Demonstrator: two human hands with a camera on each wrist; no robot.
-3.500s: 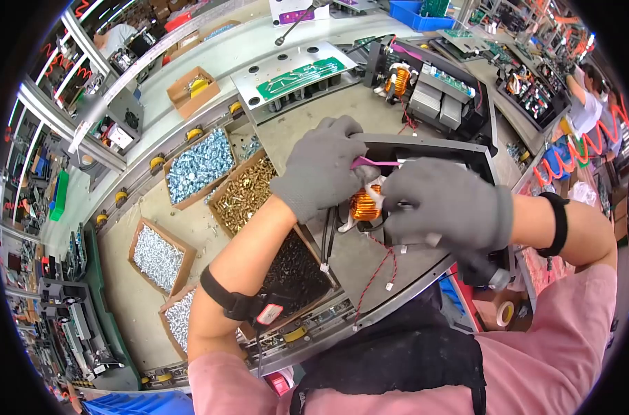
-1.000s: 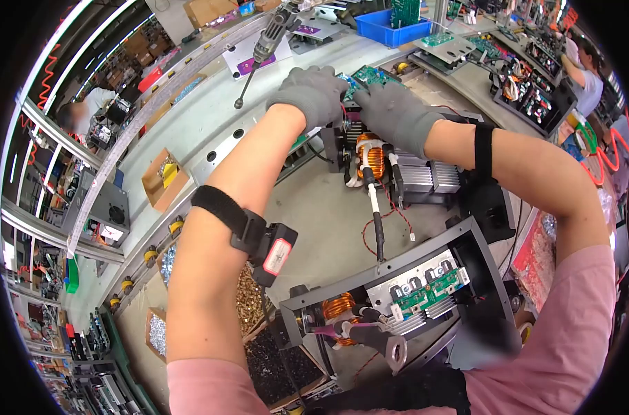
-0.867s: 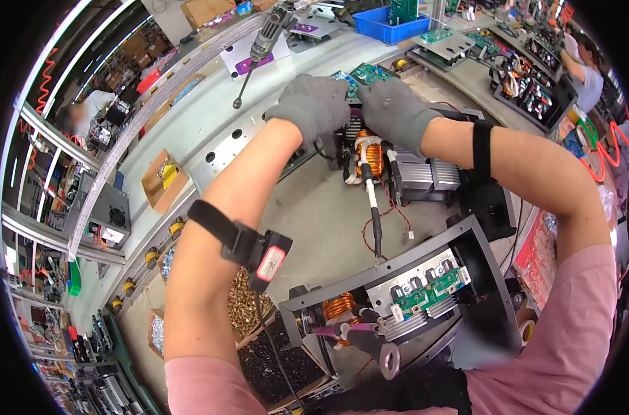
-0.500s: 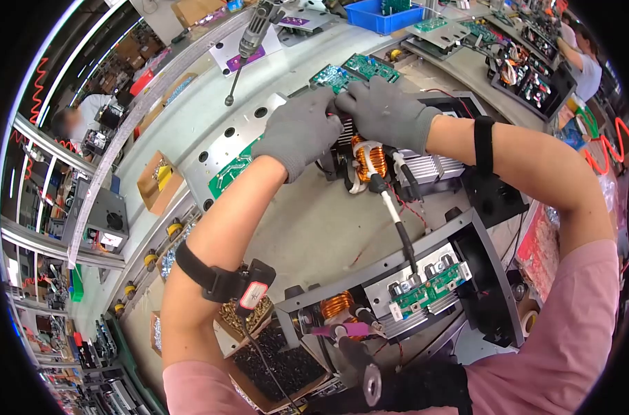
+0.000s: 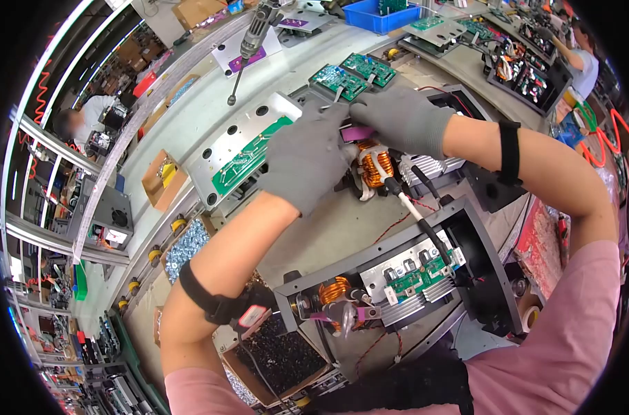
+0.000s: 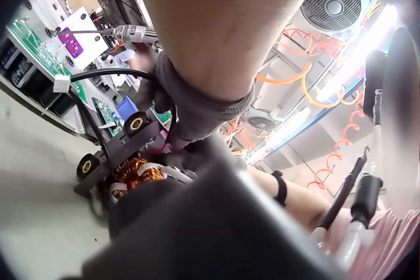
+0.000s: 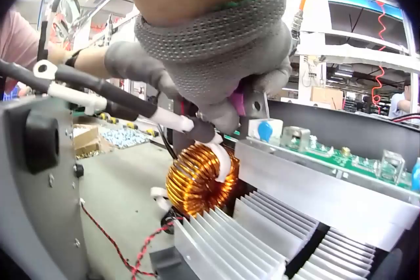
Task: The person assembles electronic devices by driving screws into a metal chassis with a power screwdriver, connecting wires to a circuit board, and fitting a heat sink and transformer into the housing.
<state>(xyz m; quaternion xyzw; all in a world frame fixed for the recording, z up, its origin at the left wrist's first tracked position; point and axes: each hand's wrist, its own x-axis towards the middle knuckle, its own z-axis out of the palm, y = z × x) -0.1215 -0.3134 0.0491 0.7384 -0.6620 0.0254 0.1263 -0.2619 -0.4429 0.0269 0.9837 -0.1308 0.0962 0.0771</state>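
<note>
Both gloved hands are at the far unit. My right hand (image 5: 404, 121) (image 7: 220, 63) pinches a purple strip (image 5: 357, 133) (image 7: 238, 101) with a metal tab, just above an orange copper coil (image 5: 375, 169) (image 7: 202, 178). Close to the strip's left end is my left hand (image 5: 306, 158) (image 6: 197, 112), bent over the unit's end; its fingertips are hidden, so what it holds cannot be made out. A white-and-black cable (image 5: 415, 211) runs from the coil toward the near casing (image 5: 370, 261), which has its own copper coil (image 5: 335, 290) and a green board (image 5: 425, 277).
Two green circuit boards (image 5: 339, 81) (image 5: 370, 69) lie beyond the hands. A driver (image 5: 256, 38) hangs at the upper left, over the rail. Screw bins, blue-silver (image 5: 188, 247) and black (image 5: 280, 363), stand at left. A plate with a green board (image 5: 252, 160) lies left of my left hand.
Both hands moved from the near casing to the far unit. In the last half second my left hand came lower and nearer, my right slightly right, and the purple strip came into view between them.
</note>
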